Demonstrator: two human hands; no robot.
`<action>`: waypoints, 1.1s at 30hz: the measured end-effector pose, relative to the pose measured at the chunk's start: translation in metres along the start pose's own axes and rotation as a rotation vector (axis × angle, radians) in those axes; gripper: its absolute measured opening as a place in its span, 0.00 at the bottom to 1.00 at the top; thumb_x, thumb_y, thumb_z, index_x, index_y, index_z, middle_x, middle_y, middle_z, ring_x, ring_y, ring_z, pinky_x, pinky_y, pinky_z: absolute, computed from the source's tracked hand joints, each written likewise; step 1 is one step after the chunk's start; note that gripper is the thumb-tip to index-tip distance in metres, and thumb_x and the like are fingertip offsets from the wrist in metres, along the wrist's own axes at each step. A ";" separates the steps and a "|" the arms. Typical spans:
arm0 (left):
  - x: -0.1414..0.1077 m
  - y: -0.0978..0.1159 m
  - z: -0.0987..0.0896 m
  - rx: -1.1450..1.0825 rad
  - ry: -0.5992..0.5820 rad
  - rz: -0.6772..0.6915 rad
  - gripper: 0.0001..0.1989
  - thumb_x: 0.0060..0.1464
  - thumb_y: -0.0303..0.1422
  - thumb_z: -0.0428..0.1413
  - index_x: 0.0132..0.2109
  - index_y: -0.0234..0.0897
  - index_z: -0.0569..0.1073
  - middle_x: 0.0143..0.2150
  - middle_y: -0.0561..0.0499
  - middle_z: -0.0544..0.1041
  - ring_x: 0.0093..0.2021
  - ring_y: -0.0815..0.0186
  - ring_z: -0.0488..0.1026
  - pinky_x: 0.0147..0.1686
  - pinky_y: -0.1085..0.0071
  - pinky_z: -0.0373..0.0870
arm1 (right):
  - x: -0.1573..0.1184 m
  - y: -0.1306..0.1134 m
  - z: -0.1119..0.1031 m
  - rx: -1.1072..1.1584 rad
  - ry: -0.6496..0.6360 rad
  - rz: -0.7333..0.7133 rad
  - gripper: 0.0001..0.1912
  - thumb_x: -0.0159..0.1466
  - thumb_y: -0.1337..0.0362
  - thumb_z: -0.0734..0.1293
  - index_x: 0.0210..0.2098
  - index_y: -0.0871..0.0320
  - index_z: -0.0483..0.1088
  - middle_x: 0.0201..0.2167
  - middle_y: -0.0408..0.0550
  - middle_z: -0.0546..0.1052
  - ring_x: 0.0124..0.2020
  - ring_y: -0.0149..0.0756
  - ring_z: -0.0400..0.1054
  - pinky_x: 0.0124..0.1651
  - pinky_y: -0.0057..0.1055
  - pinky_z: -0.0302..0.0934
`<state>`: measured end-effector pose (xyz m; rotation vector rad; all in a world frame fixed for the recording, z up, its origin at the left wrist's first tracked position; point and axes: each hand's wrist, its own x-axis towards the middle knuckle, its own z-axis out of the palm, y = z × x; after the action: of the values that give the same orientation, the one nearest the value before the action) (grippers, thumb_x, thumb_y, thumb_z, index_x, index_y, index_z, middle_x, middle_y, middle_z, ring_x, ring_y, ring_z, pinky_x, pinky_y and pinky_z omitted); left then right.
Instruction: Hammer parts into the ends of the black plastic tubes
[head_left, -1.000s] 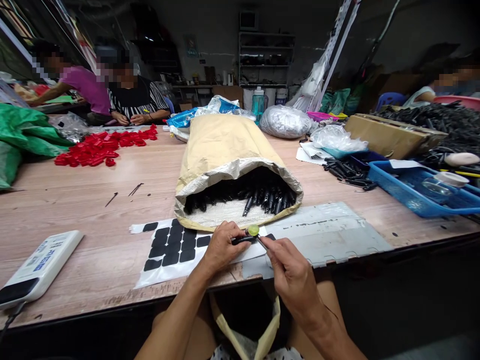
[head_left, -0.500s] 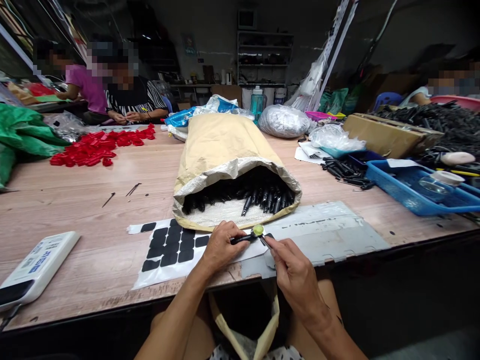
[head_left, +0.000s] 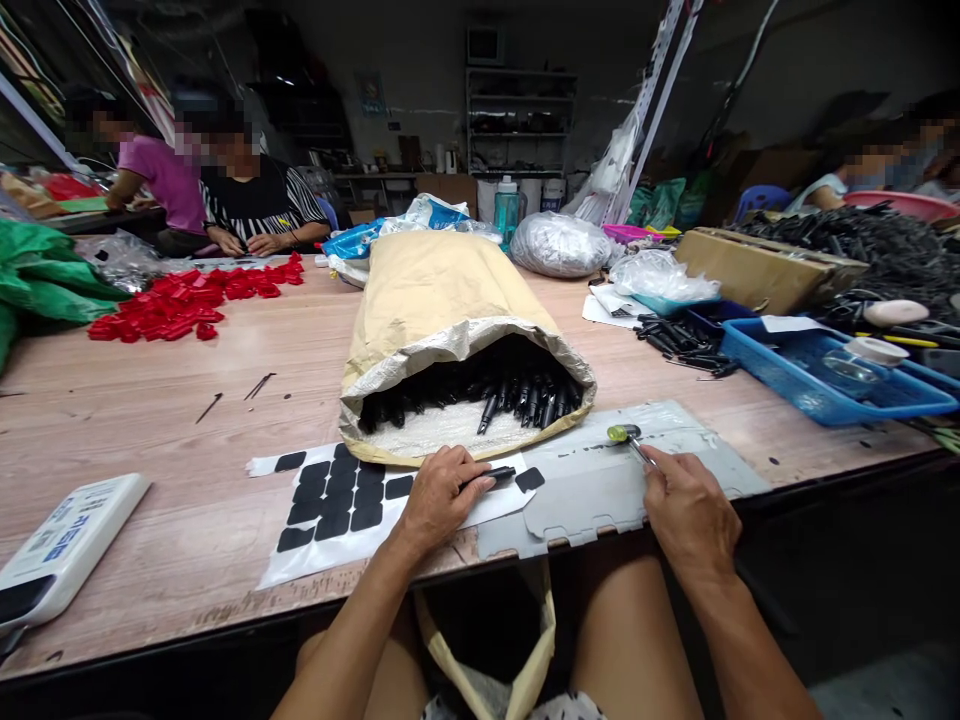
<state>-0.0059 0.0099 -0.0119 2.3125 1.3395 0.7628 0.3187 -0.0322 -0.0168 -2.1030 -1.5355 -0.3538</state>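
Note:
My left hand (head_left: 441, 502) is closed around a slim black pen-shaped part (head_left: 495, 475), which lies low over a white backing sheet (head_left: 277, 570). Black rounded-square pads (head_left: 332, 522) cover much of that sheet, and a single pad (head_left: 529, 479) sits just beyond the part's tip. In my right hand (head_left: 691, 512) is a small hammer (head_left: 622, 433) with a yellow-green head and a metal shaft, held above a grey mat (head_left: 585, 505). Directly ahead, a tan sack (head_left: 457, 275) lies with its mouth facing me, full of similar black parts (head_left: 529, 395).
A white device (head_left: 71, 555) stands at the left edge. Red pieces (head_left: 180, 303) are heaped far left, near a co-worker in a striped top (head_left: 259, 205). To the right are a blue tray (head_left: 832, 385), loose black parts (head_left: 686, 345) and a cardboard box (head_left: 765, 270).
My right hand has moved the hammer right, away from the black part and over the grey mat. My left hand keeps hold of the part, whose far end now shows.

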 end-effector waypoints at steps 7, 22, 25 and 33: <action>-0.001 0.004 -0.001 0.033 -0.004 0.003 0.12 0.66 0.37 0.55 0.50 0.41 0.80 0.39 0.48 0.76 0.44 0.59 0.71 0.46 0.61 0.64 | 0.015 -0.002 0.014 -0.058 -0.022 0.048 0.15 0.66 0.68 0.66 0.50 0.51 0.79 0.38 0.48 0.76 0.36 0.35 0.64 0.36 0.33 0.50; -0.001 0.005 -0.001 0.000 0.005 -0.016 0.08 0.66 0.37 0.53 0.44 0.40 0.76 0.41 0.49 0.75 0.43 0.59 0.70 0.46 0.61 0.63 | 0.021 -0.018 0.030 -0.183 0.071 -0.012 0.17 0.69 0.66 0.61 0.54 0.56 0.74 0.40 0.52 0.73 0.38 0.39 0.62 0.35 0.35 0.43; 0.001 0.002 0.001 -0.007 0.000 -0.022 0.10 0.67 0.37 0.52 0.44 0.40 0.76 0.41 0.49 0.75 0.43 0.59 0.70 0.46 0.61 0.63 | 0.020 -0.017 0.031 -0.192 0.086 -0.025 0.17 0.68 0.66 0.61 0.54 0.56 0.74 0.39 0.52 0.73 0.39 0.40 0.62 0.35 0.35 0.43; -0.025 0.047 -0.032 -0.411 -0.264 -0.160 0.18 0.69 0.43 0.46 0.41 0.38 0.76 0.36 0.50 0.76 0.37 0.63 0.71 0.41 0.68 0.66 | 0.020 -0.018 0.030 -0.199 0.083 -0.033 0.18 0.68 0.65 0.61 0.55 0.57 0.73 0.40 0.52 0.73 0.39 0.40 0.62 0.35 0.35 0.44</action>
<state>-0.0035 -0.0334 0.0327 1.8829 1.1137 0.5916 0.3060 0.0044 -0.0281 -2.1840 -1.5429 -0.6214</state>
